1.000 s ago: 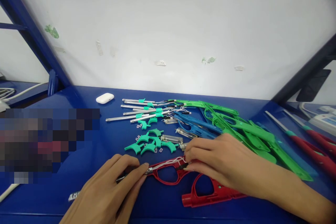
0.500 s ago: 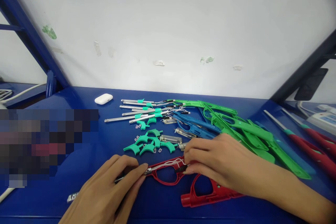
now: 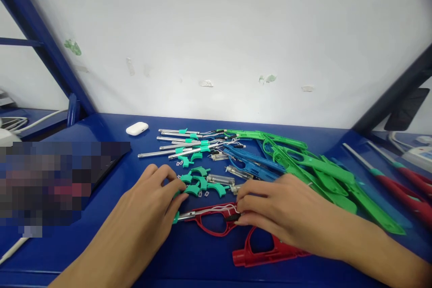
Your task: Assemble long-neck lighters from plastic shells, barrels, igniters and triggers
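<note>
While the right hand (image 3: 290, 216) pinches the right end of one red half-shell (image 3: 216, 234) at lower centre, the left hand (image 3: 148, 207), fingers narrowly bunched, reaches at least six teal curved pieces (image 3: 221, 189) mid-frame; I cannot tell whether it grips one. Below right lies a second red half-shell (image 3: 256, 258); two red-handled rods (image 3: 398, 189) lie far right, one white case (image 3: 137, 128) left of centre.

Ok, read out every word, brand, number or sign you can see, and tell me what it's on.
No text can be read.
Red part at the right hand: no lettering shows.
White case: none shows.
White device at the right edge: too blurred to tell.
</note>
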Available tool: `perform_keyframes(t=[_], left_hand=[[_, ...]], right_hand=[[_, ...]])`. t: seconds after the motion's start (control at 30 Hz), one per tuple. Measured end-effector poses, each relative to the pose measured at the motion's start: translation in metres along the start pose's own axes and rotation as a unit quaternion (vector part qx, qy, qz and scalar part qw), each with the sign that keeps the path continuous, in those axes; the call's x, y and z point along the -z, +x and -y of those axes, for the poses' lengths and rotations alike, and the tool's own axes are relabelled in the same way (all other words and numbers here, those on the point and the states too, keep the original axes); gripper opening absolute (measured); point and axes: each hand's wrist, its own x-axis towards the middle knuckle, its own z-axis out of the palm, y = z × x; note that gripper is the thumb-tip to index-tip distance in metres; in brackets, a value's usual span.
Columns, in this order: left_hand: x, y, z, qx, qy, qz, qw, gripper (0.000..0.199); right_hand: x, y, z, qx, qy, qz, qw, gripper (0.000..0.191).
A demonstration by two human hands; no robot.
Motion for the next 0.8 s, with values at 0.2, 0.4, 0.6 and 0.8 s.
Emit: perform_keyframes(t=[0.2, 0.4, 0.6, 0.8], left_hand=[[0.012, 0.0, 0.0, -0.011, 0.008, -0.021, 1.0, 0.042], [0.022, -0.013, -0.018, -0.043, -0.064, -0.041, 0.996, 0.024], [0.013, -0.003, -0.043, -0.071, -0.094, -0.057, 0.991, 0.031], [0.002, -0.01, -0.04, -0.078, -0.087, -0.025, 0.993, 0.033]], right_hand=[[-0.001, -0.003, 0.002, -0.005, 0.005, 0.0, 1.0, 0.037], [0.001, 0.001, 0.003, -0.007, 0.005, -0.001, 1.0, 0.036], [0.001, 0.001, 0.004, 0.003, -0.005, -0.01, 1.0, 0.042], [0.0, 0.0, 0.005, 0.0, 0.006, -0.009, 1.0, 0.042]])
